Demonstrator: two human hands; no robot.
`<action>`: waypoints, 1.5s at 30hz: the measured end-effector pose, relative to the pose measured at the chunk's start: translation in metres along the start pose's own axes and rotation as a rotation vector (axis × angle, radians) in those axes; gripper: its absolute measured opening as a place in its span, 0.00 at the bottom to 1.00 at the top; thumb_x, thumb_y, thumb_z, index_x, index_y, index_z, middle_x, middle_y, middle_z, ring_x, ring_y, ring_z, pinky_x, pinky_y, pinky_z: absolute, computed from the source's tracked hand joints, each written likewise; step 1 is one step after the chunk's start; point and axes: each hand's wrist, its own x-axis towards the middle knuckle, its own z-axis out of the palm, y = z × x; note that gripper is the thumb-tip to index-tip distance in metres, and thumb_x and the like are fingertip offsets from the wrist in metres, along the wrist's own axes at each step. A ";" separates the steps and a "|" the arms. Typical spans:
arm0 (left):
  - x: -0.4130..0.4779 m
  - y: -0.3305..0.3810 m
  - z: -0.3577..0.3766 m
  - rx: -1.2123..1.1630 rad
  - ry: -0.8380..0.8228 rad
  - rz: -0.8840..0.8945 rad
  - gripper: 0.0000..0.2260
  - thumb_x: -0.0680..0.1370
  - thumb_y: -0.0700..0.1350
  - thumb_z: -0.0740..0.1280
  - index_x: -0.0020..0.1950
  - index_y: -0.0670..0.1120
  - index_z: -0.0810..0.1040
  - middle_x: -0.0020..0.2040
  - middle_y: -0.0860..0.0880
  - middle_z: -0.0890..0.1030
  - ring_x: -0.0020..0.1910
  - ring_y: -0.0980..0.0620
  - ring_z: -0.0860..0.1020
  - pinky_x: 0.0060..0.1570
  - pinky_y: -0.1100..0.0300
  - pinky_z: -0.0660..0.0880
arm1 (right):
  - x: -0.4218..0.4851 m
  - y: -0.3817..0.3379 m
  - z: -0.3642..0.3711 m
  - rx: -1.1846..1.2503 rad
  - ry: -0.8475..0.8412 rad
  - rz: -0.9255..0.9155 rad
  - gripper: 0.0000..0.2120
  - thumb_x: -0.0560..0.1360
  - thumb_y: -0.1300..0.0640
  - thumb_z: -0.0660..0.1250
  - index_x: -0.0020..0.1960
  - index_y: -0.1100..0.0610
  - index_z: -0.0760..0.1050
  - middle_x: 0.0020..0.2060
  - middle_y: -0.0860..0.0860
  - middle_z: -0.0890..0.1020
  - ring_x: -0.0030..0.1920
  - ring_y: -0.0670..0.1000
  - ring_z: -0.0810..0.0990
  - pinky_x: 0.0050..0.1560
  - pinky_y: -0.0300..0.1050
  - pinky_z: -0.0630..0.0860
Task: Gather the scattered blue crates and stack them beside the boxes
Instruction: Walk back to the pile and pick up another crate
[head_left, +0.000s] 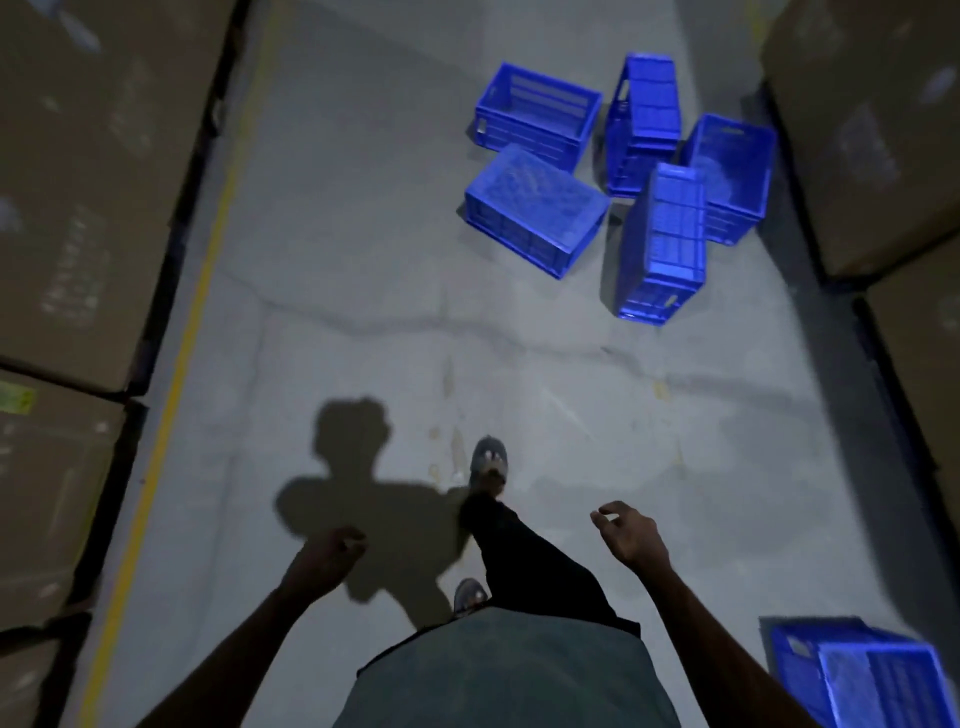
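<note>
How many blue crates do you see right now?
6. Five cluster on the floor ahead: far-left crate, far-middle crate, right crate, near-left crate, near-middle crate. A sixth, the corner crate, is cut off at bottom right and may hide more.

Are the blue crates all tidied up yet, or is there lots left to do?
Not much looks done: one blue crate sits at the bottom right edge, maybe a stack's start, I can't tell. In hand: nothing; the left hand and right hand are empty. Left: five scattered crates lie jumbled on the floor ahead, some tipped over, near the cardboard boxes.
</note>
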 end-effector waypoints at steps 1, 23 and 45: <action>0.013 0.000 -0.013 0.013 -0.005 -0.047 0.11 0.82 0.50 0.69 0.60 0.47 0.84 0.53 0.48 0.86 0.49 0.53 0.83 0.47 0.61 0.74 | 0.018 -0.018 -0.003 -0.010 -0.011 -0.005 0.18 0.81 0.45 0.67 0.62 0.56 0.80 0.48 0.54 0.87 0.60 0.58 0.82 0.58 0.47 0.75; 0.436 0.153 -0.451 -0.182 0.184 -0.075 0.08 0.83 0.54 0.67 0.59 0.54 0.81 0.41 0.52 0.82 0.39 0.53 0.79 0.41 0.58 0.70 | 0.429 -0.614 -0.156 -0.227 -0.093 -0.219 0.13 0.79 0.43 0.67 0.59 0.49 0.80 0.40 0.47 0.83 0.57 0.55 0.82 0.57 0.46 0.75; 0.914 0.304 -0.947 -0.145 0.198 0.122 0.14 0.78 0.58 0.64 0.54 0.52 0.84 0.42 0.55 0.84 0.43 0.55 0.82 0.42 0.59 0.75 | 0.749 -1.106 -0.250 -0.050 0.009 -0.167 0.14 0.82 0.49 0.66 0.60 0.57 0.80 0.49 0.55 0.86 0.61 0.59 0.81 0.55 0.46 0.71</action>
